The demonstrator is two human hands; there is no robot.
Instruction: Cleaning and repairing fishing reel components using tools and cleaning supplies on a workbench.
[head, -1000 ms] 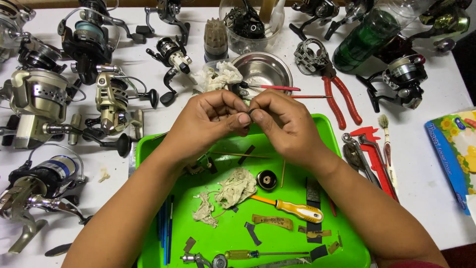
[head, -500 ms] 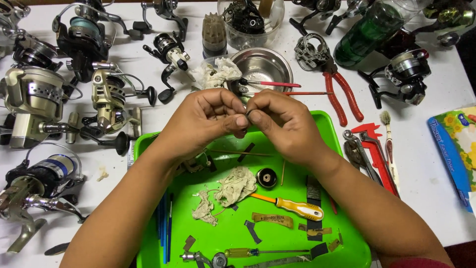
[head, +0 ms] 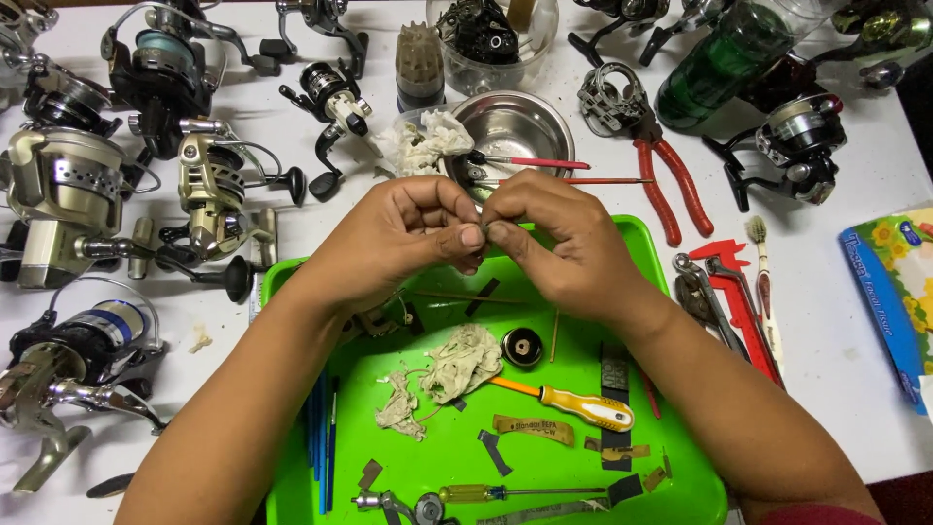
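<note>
Tray (head: pixel 680 486): at the table's (head: pixel 855 418) near edge, centre.

In tray: rag (head: pixel 457 362) at centre; round spool cap (head: pixel 522 347) just right of it; screwdriver (head: pixel 573 403) right of the rag, toward the near edge; second screwdriver (head: pixel 505 493) along the near wall.

Above tray's far edge: left hand (head: pixel 398 238) and right hand (head: pixel 564 243), fingertips meeting.

Behind the hands: metal bowl (head: pixel 515 126), with a wad of cloth (head: pixel 423 141) touching its left rim.

Right of bowl: pliers (head: pixel 661 175). Right of tray: wrench (head: pixel 702 297), toothbrush (head: pixel 763 282).

Table's left edge: fishing reels (head: pixel 58 194), several, from far corner to near corner. Far right corner: bottle (head: pixel 724 63), lying tilted; a single reel (head: pixel 802 141) in front of it.
</note>
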